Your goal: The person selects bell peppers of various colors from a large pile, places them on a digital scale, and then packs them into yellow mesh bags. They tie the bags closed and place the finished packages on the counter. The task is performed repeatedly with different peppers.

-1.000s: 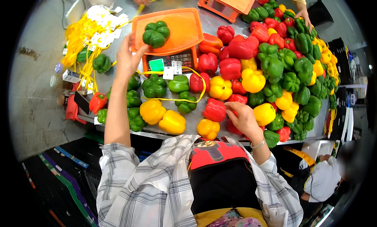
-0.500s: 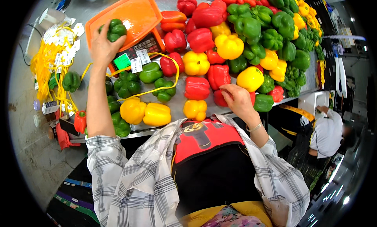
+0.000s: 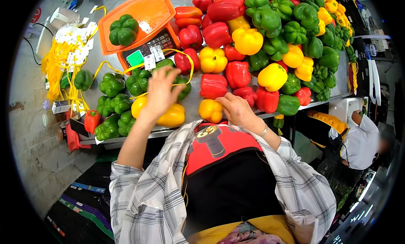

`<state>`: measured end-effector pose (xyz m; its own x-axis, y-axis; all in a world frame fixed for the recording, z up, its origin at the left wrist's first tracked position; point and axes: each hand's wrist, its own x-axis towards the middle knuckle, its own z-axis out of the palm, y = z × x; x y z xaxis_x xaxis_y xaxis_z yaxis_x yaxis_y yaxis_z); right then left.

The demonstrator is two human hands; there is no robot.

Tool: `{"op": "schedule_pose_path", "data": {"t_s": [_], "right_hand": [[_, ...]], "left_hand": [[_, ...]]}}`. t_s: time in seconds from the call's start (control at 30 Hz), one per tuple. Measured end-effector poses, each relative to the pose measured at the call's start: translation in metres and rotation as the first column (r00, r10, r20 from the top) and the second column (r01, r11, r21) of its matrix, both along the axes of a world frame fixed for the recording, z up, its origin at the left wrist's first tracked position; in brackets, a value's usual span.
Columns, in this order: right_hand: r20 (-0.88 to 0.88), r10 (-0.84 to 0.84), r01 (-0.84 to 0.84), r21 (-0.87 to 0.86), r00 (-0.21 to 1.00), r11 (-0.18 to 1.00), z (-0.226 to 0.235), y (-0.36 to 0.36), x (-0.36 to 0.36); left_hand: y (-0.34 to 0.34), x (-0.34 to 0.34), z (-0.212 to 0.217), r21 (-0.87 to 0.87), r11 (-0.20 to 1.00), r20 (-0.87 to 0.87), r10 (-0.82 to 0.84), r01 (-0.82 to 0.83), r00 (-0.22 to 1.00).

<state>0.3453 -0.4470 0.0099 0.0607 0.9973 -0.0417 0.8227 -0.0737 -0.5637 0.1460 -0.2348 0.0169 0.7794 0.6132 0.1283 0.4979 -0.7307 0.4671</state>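
Observation:
My left hand (image 3: 162,90), fingers apart, hovers in front of the scale, over green peppers and two yellow peppers (image 3: 172,115); nothing shows in its grasp. Beside the table's near edge, my right hand (image 3: 240,110) reaches to the right side of a single yellow pepper (image 3: 210,110). Its fingertips seem to touch that pepper, with thumb and forefinger apart. A green pepper (image 3: 123,30) rests alone on the orange weighing tray (image 3: 154,11). Below the tray are the scale's dark keypad and lit green display (image 3: 135,58). A yellow tie band (image 3: 192,67) with white tags loops across there.
Red, yellow and green peppers pile up at the right and back, including a red one (image 3: 213,86). Green peppers (image 3: 112,84) cluster at the left. Yellow tagged bands (image 3: 63,75) hang over the left edge. A person in a white shirt (image 3: 358,140) is at the right.
My left hand has let go of the green pepper on the tray and moved right and nearer. My right hand has shifted left to the single yellow pepper.

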Motion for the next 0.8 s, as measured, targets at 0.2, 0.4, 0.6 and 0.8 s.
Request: {"op": "schedule_pose_path", "data": {"t_s": [0.2,0.4,0.6,0.8], "right_hand": [[-0.05,0.082,-0.08,0.047,0.995,0.996,0.007,0.018,-0.002],[-0.42,-0.15,0.16,-0.01,0.895,0.987,0.033,0.025,0.021],[-0.428,-0.349,0.306,-0.167,0.834,0.937,0.049,-0.009,0.045],[0.045,-0.358,0.36,-0.177,0.933,0.916,0.051,-0.079,0.054]], "left_hand": [[-0.028,-0.004,-0.035,0.07,0.988,0.242,0.115,-0.136,0.963],[0.003,-0.035,0.01,-0.088,0.939,0.419,0.337,-0.332,0.843],[0.032,-0.072,0.047,0.297,0.819,0.171,0.461,-0.491,0.871],[0.036,0.033,0.032,-0.141,0.956,0.323,0.288,-0.255,0.901]]}}
